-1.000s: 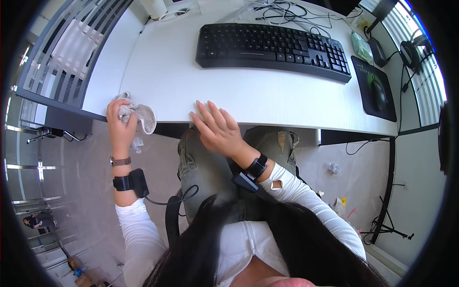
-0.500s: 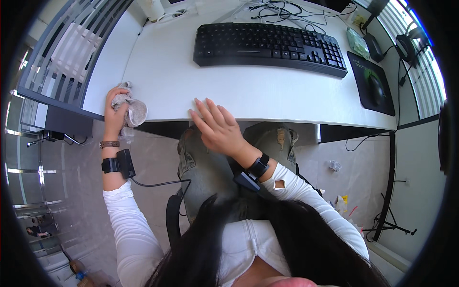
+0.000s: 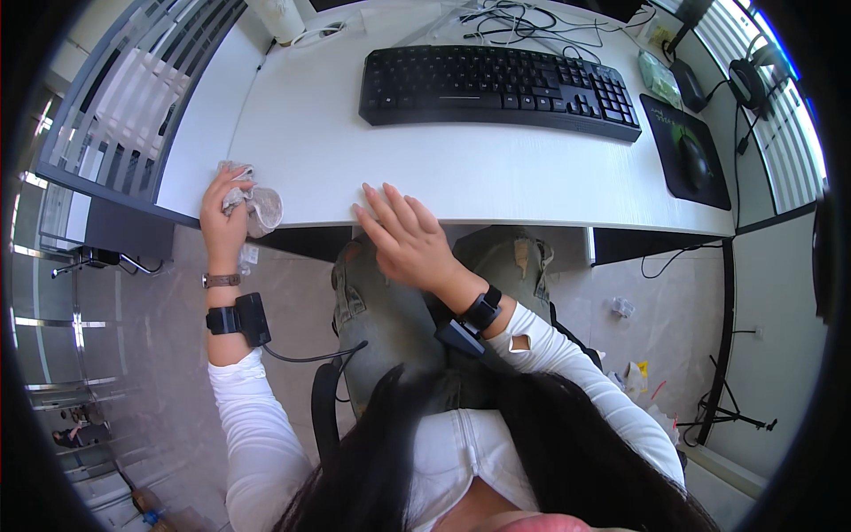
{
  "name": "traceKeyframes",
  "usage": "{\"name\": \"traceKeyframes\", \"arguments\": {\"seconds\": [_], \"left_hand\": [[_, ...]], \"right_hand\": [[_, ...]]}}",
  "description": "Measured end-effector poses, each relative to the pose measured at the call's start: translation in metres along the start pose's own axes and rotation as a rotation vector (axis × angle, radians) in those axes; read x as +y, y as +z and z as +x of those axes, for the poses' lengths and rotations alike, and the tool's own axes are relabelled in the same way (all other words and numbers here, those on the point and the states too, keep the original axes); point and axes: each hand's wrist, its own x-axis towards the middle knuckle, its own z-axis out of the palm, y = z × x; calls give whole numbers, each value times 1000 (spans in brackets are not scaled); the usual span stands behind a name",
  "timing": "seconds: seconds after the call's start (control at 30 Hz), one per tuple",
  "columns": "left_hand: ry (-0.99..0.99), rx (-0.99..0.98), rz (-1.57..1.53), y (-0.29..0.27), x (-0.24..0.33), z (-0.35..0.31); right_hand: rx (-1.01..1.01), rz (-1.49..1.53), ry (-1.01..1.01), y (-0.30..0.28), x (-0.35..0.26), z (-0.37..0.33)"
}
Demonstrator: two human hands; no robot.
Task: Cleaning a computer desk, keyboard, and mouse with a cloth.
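A crumpled greyish-white cloth (image 3: 264, 211) lies at the left end of the white desk (image 3: 310, 168), partly bunched beneath my left hand (image 3: 223, 211). The fingers of that hand curl over the cloth and press it against the desk top near the front left corner. My right hand (image 3: 406, 235) rests at the middle of the front edge, its fingers stretched out on the surface and holding nothing. Beyond it sits a black keyboard (image 3: 496, 93), apart from both hands.
A black mouse (image 3: 694, 161) stands on a dark mouse pad (image 3: 667, 168) at the right. Loose cables (image 3: 532, 22) tangle along the back. Near the right wall are a green packet (image 3: 658, 78) and a headset (image 3: 747, 82). A slatted metal panel (image 3: 146, 97) borders the desk's left side.
My left hand has shifted slightly to the right along the desk's left end, carrying the cloth with it. My right hand has stayed almost where it was.
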Motion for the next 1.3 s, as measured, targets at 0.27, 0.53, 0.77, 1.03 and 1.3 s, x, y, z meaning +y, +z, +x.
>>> {"name": "traceKeyframes", "arguments": {"seconds": [0.27,0.53,0.77,1.03,1.3], "left_hand": [[32,78,-36,-2,7,-8],[21,282,93,12,15,-20],[2,499,253,41,40,-34],[250,350,238,85,115,-28],[303,146,117,125,185,-16]], "right_hand": [[20,-13,2,1,-1,0],[68,-56,-2,9,0,-2],[120,-116,-10,16,-1,-2],[301,380,-2,11,2,-14],[553,510,121,-47,10,5]]}}
